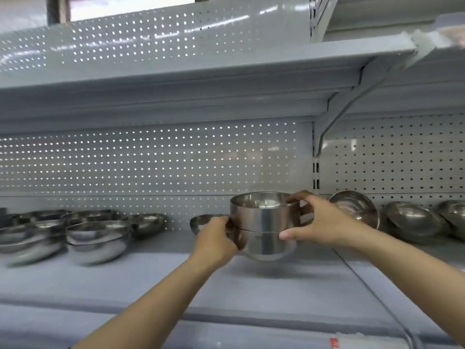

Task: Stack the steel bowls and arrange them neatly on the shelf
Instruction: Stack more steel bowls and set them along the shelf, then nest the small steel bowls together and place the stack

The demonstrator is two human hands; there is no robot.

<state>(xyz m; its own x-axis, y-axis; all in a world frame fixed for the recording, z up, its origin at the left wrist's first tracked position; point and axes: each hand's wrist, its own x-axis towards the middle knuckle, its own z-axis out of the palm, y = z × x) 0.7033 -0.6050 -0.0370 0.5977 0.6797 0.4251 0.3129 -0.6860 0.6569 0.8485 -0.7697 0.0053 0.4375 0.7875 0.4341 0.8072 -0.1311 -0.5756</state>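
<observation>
A stack of two steel bowls [264, 222] is held just above the grey shelf [276, 285] near its middle. My left hand [214, 239] grips the stack's left side at the seam between the bowls. On the right side, my right hand [319, 222] holds the upper bowl, fingers over its rim and thumb below. A single small bowl [201, 221] sits behind my left hand.
Stacked and loose steel bowls [98, 235] crowd the shelf's left end. More bowls [412, 220] lean tilted against the pegboard back on the right section. An upper shelf [201, 79] overhangs above, carried by a bracket [337, 117].
</observation>
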